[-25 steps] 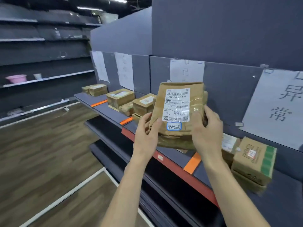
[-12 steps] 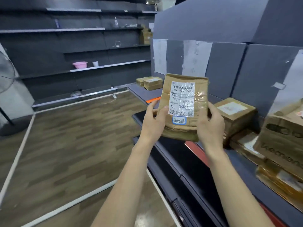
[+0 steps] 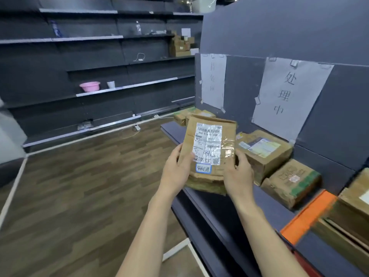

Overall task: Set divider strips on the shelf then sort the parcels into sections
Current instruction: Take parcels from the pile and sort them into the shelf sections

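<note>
Head view: I see the parcel point(image 3: 209, 152) upright at centre, label facing me, above the shelf point(image 3: 265, 204) edge. Left hand point(image 3: 175, 174) grips its left edge, thumb on front; right hand point(image 3: 238, 176) grips the lower right edge, fingers curled behind. Two boxes point(image 3: 265, 152) on the shelf at 3 o'clock, orange strip point(image 3: 307, 216) at 4 o'clock. Paper sign point(image 3: 289, 96) at 1 o'clock. Pink basin point(image 3: 89, 86) at 10 o'clock.

Shelf point(image 3: 265, 204) front free; boxes point(image 3: 265, 154) block rear.
</note>
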